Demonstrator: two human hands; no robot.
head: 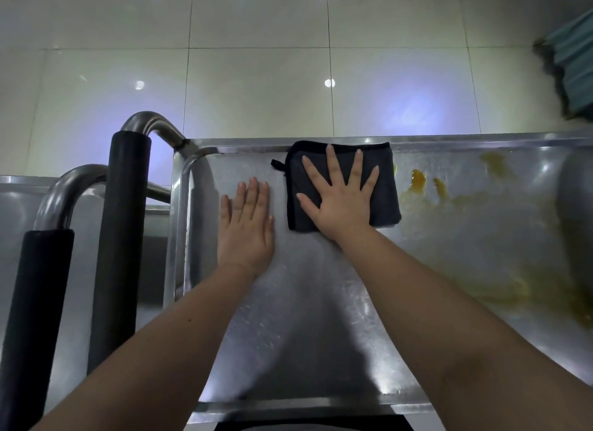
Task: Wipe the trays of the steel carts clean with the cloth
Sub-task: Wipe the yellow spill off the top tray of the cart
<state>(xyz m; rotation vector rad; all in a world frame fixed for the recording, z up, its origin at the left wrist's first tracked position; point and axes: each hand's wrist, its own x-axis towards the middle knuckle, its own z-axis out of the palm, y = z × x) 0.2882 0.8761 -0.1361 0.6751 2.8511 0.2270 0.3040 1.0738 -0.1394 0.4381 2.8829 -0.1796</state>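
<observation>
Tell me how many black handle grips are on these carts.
2. One black grip stands just left of the stained tray; the other is at the lower left, on the neighbouring cart's handle. Others may be out of frame.

Your steel tray (308,302) looks brushed and dully shiny, smeared with yellow-brown residue (465,206) toward its right edge, the cloth (390,186) is soft matt dark fabric, and the cart handles (125,238) wear matt black sleeves over polished tube.

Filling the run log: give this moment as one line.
right hand flat on cloth | left hand flat on tray | yellow stains at right, unwiped
</observation>
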